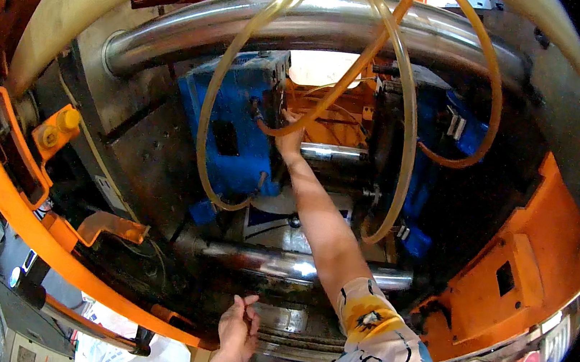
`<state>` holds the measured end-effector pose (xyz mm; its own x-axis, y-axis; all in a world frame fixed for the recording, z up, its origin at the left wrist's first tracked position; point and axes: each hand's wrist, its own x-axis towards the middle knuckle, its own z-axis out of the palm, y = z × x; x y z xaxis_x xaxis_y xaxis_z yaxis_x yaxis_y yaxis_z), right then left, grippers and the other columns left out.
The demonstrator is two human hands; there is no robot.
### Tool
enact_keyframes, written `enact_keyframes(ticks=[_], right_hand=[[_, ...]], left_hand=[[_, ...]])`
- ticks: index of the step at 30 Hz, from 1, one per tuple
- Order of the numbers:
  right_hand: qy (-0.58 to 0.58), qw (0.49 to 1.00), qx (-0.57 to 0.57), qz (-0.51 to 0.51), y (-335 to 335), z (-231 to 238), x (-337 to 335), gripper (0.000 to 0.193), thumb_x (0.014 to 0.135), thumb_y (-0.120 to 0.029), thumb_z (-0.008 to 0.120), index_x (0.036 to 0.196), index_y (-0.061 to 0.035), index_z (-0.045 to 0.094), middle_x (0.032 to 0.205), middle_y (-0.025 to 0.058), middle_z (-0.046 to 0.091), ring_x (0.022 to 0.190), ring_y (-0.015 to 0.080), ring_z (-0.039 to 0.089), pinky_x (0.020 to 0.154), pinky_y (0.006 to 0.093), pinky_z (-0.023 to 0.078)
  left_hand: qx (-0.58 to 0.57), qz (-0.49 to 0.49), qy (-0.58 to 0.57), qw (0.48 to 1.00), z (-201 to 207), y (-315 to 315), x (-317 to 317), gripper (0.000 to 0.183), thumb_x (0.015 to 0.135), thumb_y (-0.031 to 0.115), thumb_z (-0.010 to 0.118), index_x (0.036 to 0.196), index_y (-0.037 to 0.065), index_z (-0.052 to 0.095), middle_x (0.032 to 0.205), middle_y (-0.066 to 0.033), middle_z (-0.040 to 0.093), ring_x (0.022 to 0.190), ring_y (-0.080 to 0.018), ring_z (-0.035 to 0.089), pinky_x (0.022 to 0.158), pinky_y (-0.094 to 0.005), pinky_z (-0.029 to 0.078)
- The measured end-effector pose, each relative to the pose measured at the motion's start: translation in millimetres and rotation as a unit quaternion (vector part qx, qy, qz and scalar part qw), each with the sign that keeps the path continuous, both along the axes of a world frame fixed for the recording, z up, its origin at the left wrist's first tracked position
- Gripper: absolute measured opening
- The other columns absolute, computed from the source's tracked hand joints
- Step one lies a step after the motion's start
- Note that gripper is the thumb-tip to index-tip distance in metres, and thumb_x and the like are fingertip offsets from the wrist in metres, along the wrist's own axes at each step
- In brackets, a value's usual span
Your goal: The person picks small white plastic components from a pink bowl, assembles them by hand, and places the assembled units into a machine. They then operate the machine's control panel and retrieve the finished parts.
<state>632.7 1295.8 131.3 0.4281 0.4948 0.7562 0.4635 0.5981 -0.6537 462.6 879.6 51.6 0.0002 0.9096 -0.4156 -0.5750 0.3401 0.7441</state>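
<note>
My right hand (290,136) reaches deep into an open moulding machine, into the gap between the blue mould half (234,134) on the left and the dark mould half (388,150) on the right. Its fingers touch the mould face beside a translucent yellow hose (406,130); whether they grip anything is hidden. My forearm crosses above the lower steel bar (258,260). My left hand (239,325) hovers low near the machine's front frame (287,320), fingers loosely apart and holding nothing.
A thick steel bar (309,24) runs across the top, and several yellow hoses loop in front of the mould. Orange guard panels (532,276) frame the right side and an orange rail (5,197) the left. Yellow knobs (59,127) sit at left.
</note>
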Motion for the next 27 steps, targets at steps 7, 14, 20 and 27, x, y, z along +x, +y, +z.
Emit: enact_keyframes(ticks=[7,14,20,27], right_hand=[[0.020,0.996,0.010,0.089,-150.0,45.4,-31.4,0.020,0.072,0.000,0.056,0.092,0.0035,0.060,0.089,0.0197,0.059,0.080,0.0342,0.058,0.073,0.0377,0.046],[-0.335,0.813,-0.217,0.423,-335.0,1.8,-23.6,0.018,0.070,-0.015,0.071,0.079,-0.0003,0.068,0.074,0.0119,0.065,0.064,0.0224,0.063,0.059,0.0305,0.048],[-0.299,0.823,-0.254,0.411,-344.2,-7.6,-0.1,0.019,0.069,-0.015,0.072,0.082,-0.0022,0.069,0.075,0.0109,0.065,0.063,0.0216,0.061,0.057,0.0294,0.046],[-0.304,0.858,-0.161,0.382,-338.8,-9.2,-0.1,0.015,0.072,-0.014,0.069,0.081,-0.0020,0.067,0.076,0.0105,0.065,0.067,0.0235,0.063,0.059,0.0315,0.047]], left_hand=[[0.098,0.001,-0.084,0.992,-9.2,11.4,-2.4,0.023,0.094,0.019,0.044,0.100,-0.002,0.054,0.086,-0.0098,0.058,0.074,-0.0161,0.054,0.064,-0.0259,0.045],[0.107,-0.059,-0.031,0.992,25.0,18.0,11.8,0.038,0.093,0.040,0.042,0.072,0.009,0.045,0.049,0.0009,0.033,0.035,-0.0092,0.030,0.027,-0.0213,0.020],[0.104,-0.106,-0.013,0.989,22.4,18.4,22.7,0.053,0.090,0.051,0.040,0.054,0.012,0.034,0.044,0.0011,0.028,0.034,-0.0094,0.028,0.029,-0.0218,0.019],[0.078,-0.147,-0.102,0.981,27.8,28.1,15.8,0.049,0.092,0.049,0.036,0.071,0.007,0.051,0.045,0.0016,0.028,0.035,-0.0091,0.026,0.031,-0.0228,0.020]])
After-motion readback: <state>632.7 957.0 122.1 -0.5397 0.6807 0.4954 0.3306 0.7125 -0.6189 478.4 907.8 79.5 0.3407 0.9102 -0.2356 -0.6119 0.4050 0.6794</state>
